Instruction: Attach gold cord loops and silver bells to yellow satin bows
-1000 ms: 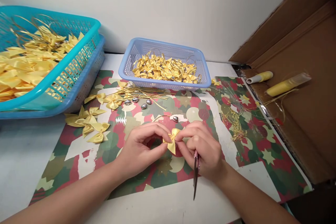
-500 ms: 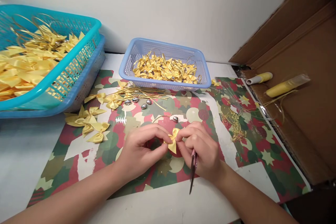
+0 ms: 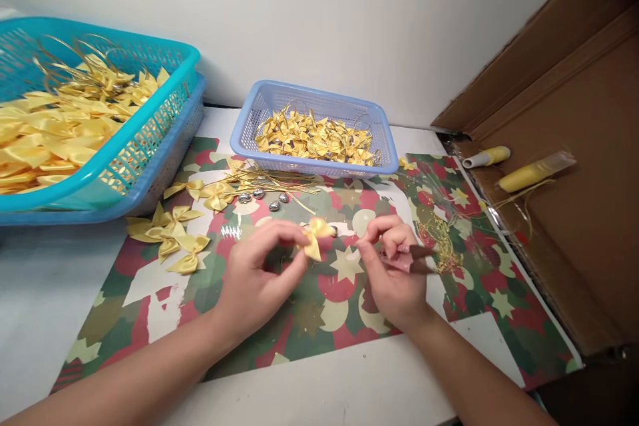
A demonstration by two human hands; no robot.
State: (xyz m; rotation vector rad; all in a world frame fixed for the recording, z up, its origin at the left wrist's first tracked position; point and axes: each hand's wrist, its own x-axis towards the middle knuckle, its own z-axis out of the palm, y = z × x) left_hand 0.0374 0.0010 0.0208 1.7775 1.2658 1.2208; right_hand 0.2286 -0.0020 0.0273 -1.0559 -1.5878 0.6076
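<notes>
Between the thumb and fingers of my left hand (image 3: 264, 276) is a yellow ribbon bow (image 3: 315, 238), held above the patterned sheet (image 3: 309, 309). My right hand (image 3: 397, 273) is apart from the bow. Its fingers are curled around small scissors with pink handles (image 3: 399, 258), whose blurred dark blades point right. Its thumb and index fingertip meet; anything pinched there is too small to tell. A silvery bell (image 3: 333, 231) lies just behind the bow. Several more bells (image 3: 274, 206) rest farther back, beside gold wire ties (image 3: 279, 180). Loose yellow bows (image 3: 188, 253) lie to the left.
A turquoise basket (image 3: 144, 110) full of bows stands at the left, stacked in a blue one (image 3: 187, 120). A smaller blue basket (image 3: 312, 163) of bows stands at the back. Gold scraps (image 3: 442, 246), yellow tubes (image 3: 529, 173) and cardboard (image 3: 564, 113) are at the right.
My hands have drawn apart. The bow has moved left and up with my left hand, away from my right. The scissors in my right hand have swung from pointing down to pointing right.
</notes>
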